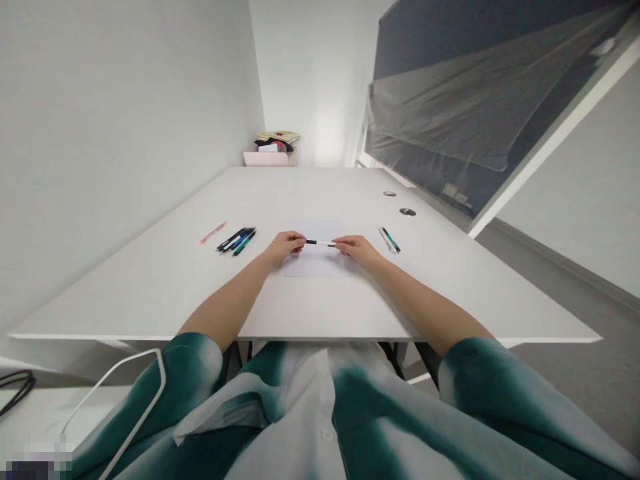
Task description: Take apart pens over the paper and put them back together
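Both my hands meet over a white sheet of paper (320, 265) on the white table (150, 287). My left hand (285, 245) pinches the dark end of a black-and-white pen (320, 243). My right hand (356, 248) pinches its white end. The pen lies level between them, just above the paper. Both hands have fingers closed on it.
Several pens (237, 240) lie in a bunch left of my hands, with a pink pen (213, 233) further left. Two more pens (389, 239) lie to the right, near two round cable holes (407, 212). A box of items (273, 150) stands at the far end.
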The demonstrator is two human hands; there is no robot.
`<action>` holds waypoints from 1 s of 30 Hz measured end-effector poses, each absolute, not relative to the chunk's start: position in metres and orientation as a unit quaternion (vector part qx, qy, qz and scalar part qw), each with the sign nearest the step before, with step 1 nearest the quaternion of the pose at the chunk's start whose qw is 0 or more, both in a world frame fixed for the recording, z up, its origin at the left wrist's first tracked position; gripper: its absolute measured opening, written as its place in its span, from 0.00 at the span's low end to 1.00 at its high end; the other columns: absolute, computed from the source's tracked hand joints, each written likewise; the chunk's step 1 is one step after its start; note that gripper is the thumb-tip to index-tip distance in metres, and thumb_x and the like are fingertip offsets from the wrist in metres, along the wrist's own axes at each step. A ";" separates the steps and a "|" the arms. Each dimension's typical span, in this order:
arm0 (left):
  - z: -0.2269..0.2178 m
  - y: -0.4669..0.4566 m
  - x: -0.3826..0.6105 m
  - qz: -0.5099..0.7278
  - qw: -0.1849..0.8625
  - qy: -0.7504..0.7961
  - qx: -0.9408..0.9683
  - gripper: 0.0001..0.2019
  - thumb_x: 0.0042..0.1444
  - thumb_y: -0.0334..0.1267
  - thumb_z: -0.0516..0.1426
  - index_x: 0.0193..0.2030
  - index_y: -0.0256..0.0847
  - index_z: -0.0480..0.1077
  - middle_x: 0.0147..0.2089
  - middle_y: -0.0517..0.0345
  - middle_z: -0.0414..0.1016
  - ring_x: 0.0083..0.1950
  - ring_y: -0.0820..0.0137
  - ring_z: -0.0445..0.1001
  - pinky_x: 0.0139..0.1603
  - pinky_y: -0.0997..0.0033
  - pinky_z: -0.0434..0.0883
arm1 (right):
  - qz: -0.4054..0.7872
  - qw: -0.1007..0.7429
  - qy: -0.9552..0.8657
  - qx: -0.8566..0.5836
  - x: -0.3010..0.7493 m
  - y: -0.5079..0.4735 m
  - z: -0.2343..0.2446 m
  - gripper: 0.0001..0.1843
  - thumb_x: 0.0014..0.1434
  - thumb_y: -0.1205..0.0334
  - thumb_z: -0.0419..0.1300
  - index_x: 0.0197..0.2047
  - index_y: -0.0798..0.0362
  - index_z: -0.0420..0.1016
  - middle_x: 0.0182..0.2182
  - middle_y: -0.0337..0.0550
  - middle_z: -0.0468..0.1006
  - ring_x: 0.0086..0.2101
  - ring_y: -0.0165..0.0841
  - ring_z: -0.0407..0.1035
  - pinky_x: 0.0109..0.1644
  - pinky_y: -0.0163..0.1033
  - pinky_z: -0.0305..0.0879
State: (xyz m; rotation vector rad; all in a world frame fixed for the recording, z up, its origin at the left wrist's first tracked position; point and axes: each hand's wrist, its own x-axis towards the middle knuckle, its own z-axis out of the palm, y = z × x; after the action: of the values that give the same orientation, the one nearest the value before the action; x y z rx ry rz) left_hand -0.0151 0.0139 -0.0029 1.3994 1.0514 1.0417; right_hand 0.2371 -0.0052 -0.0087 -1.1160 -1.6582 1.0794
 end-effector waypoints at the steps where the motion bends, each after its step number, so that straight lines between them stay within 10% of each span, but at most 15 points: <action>1: -0.004 0.015 -0.017 0.429 0.522 0.438 0.593 0.12 0.42 0.40 0.67 0.32 0.36 0.75 0.27 0.56 0.74 0.28 0.73 0.69 0.34 0.69 0.68 | 0.431 0.420 -0.658 -0.453 0.238 -0.005 -0.008 0.22 0.47 0.48 0.67 0.40 0.57 0.80 0.20 0.36 0.71 0.24 0.28 0.63 0.31 0.36 0.58; 17: -0.006 0.019 -0.029 0.416 0.434 0.483 0.636 0.11 0.42 0.42 0.62 0.32 0.38 0.77 0.33 0.52 0.80 0.30 0.71 0.67 0.32 0.70 0.62 | 0.500 0.485 -0.550 -0.461 0.247 -0.001 -0.010 0.11 0.47 0.63 0.70 0.31 0.54 0.73 0.30 0.48 0.82 0.32 0.31 0.75 0.40 0.36 0.69; 30: -0.007 0.020 -0.026 0.447 0.464 0.471 0.603 0.10 0.37 0.37 0.67 0.29 0.38 0.75 0.28 0.57 0.76 0.32 0.71 0.70 0.36 0.70 0.66 | 0.451 0.465 -0.598 -0.472 0.249 0.004 -0.015 0.19 0.40 0.51 0.71 0.31 0.54 0.72 0.25 0.41 0.76 0.27 0.29 0.66 0.35 0.39 0.64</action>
State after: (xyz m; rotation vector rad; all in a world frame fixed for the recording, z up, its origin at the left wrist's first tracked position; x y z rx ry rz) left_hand -0.0263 0.0196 -0.0071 1.4811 1.1578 1.0980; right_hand 0.2488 0.0042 -0.0152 -1.1600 -1.4676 1.1063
